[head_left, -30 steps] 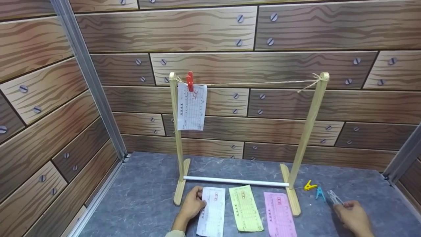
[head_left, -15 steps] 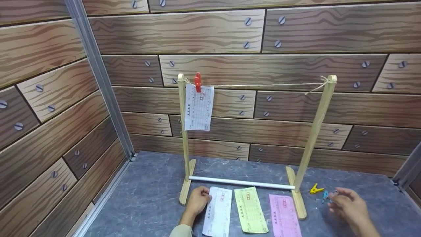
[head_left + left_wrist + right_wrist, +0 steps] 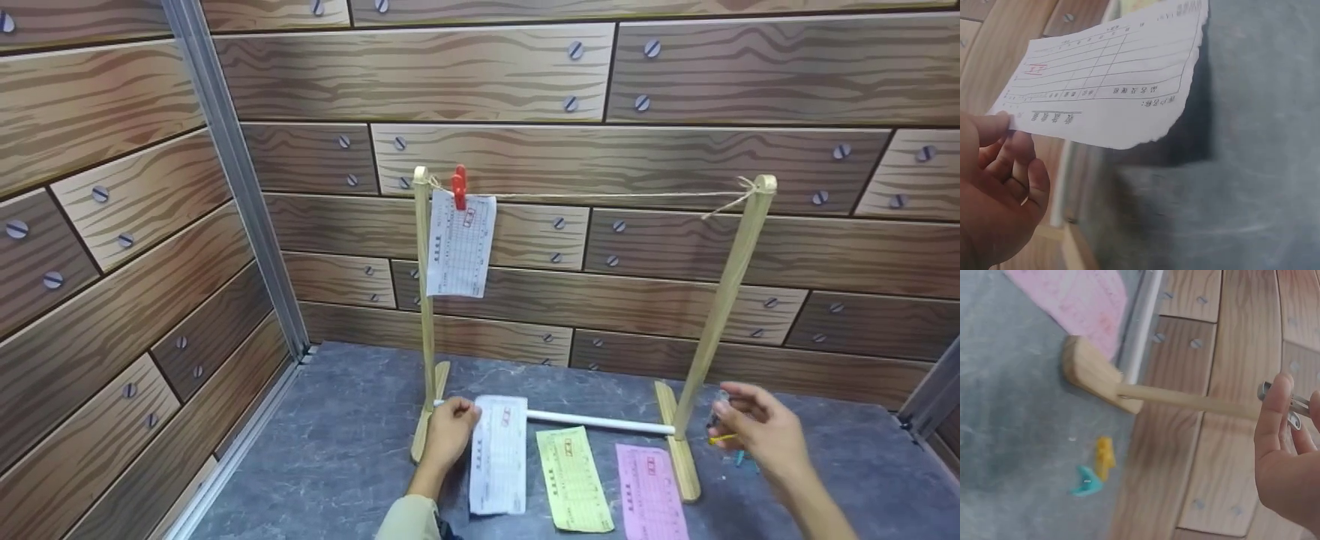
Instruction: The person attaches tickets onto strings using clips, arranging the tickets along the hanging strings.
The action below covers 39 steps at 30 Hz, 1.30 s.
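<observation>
My left hand (image 3: pixel 450 435) pinches a white printed slip (image 3: pixel 499 457) by its upper left edge. In the left wrist view the slip (image 3: pixel 1112 84) is raised off the table, its ragged edge hanging free. My right hand (image 3: pixel 769 435) holds a silver metal clothes peg (image 3: pixel 1299 405) between thumb and fingers, up beside the stand's right post (image 3: pixel 724 315). A red clothes peg (image 3: pixel 459 187) clips another white slip (image 3: pixel 461 251) to the string (image 3: pixel 600 196), near the left post (image 3: pixel 425 300). On the table lie a yellow-green slip (image 3: pixel 575 480) and a pink slip (image 3: pixel 651 491).
A yellow peg (image 3: pixel 1104 458) and a blue peg (image 3: pixel 1086 482) lie on the grey table (image 3: pixel 337 450), right of the stand's wooden foot (image 3: pixel 681 465). A white rod (image 3: pixel 600 422) joins the two feet low down. Wood-patterned walls (image 3: pixel 480 75) enclose the back and left.
My right hand has lifted the silver peg off the table and moved left and up towards the stand. My left hand has raised the white slip, which now overlaps the white rod.
</observation>
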{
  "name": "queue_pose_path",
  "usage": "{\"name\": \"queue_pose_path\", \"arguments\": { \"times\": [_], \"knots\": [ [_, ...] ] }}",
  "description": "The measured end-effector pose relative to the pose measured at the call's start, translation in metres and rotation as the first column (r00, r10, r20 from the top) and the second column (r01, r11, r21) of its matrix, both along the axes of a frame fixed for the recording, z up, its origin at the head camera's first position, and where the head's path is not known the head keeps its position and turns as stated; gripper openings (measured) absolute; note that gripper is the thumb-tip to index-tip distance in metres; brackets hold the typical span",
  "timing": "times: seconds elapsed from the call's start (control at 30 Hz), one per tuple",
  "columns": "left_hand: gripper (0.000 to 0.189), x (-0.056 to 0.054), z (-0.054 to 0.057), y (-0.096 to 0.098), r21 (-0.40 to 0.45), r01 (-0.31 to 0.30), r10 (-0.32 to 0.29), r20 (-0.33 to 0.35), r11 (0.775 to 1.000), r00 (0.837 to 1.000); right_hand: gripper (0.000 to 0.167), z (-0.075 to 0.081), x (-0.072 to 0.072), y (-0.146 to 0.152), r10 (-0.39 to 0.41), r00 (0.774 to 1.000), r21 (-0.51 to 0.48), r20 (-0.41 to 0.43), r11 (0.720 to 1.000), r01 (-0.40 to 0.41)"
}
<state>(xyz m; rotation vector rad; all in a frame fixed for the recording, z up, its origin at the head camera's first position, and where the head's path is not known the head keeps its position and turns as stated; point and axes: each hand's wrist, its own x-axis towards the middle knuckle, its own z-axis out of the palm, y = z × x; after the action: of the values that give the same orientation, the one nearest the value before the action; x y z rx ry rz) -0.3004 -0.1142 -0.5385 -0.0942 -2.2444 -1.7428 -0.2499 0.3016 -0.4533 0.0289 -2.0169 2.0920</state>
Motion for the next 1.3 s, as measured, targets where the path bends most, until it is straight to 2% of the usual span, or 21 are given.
{"name": "queue_pose_path", "arguments": {
  "times": [0.13, 0.23, 0.37, 0.53, 0.7, 0.93, 1.17, 1.3],
  "knots": [
    [0.009, -0.006, 0.019, 0.001, 0.025, 0.026, -0.026, -0.029, 0.999, 0.999, 0.021, 0.016, -0.001, -0.012, -0.033, 0.998, 0.079, -0.057, 0.996, 0.037],
    [0.01, -0.011, 0.036, 0.0, 0.015, 0.036, -0.035, -0.045, 0.999, 0.998, 0.025, 0.03, -0.001, -0.021, -0.047, 0.992, 0.176, -0.115, 0.982, 0.067],
    [0.01, -0.017, 0.06, 0.0, -0.006, 0.023, -0.023, -0.087, 1.0, 0.996, 0.033, 0.049, 0.0, -0.032, -0.031, 0.981, 0.334, -0.19, 0.938, 0.095],
    [0.004, -0.023, 0.087, 0.002, 0.0, 0.024, -0.024, -0.148, 1.0, 0.989, 0.029, 0.074, -0.003, -0.039, 0.03, 0.97, 0.439, -0.241, 0.895, 0.081],
    [0.005, -0.026, 0.11, 0.0, -0.011, 0.017, -0.019, -0.167, 1.0, 0.986, 0.027, 0.096, -0.006, -0.045, 0.07, 0.962, 0.47, -0.265, 0.88, 0.066],
    [0.004, -0.031, 0.136, -0.002, -0.003, -0.015, 0.014, -0.242, 1.0, 0.97, 0.026, 0.116, -0.009, -0.06, 0.075, 0.956, 0.399, -0.284, 0.916, 0.046],
    [0.005, -0.032, 0.161, 0.006, 0.04, -0.01, 0.021, -0.295, 0.999, 0.955, 0.021, 0.13, -0.01, -0.071, 0.088, 0.951, 0.44, -0.298, 0.896, 0.055],
    [0.006, -0.033, 0.179, 0.011, 0.014, -0.038, 0.041, -0.32, 0.999, 0.947, 0.022, 0.142, -0.012, -0.077, 0.084, 0.945, 0.441, -0.315, 0.895, 0.067]
  ]
}}
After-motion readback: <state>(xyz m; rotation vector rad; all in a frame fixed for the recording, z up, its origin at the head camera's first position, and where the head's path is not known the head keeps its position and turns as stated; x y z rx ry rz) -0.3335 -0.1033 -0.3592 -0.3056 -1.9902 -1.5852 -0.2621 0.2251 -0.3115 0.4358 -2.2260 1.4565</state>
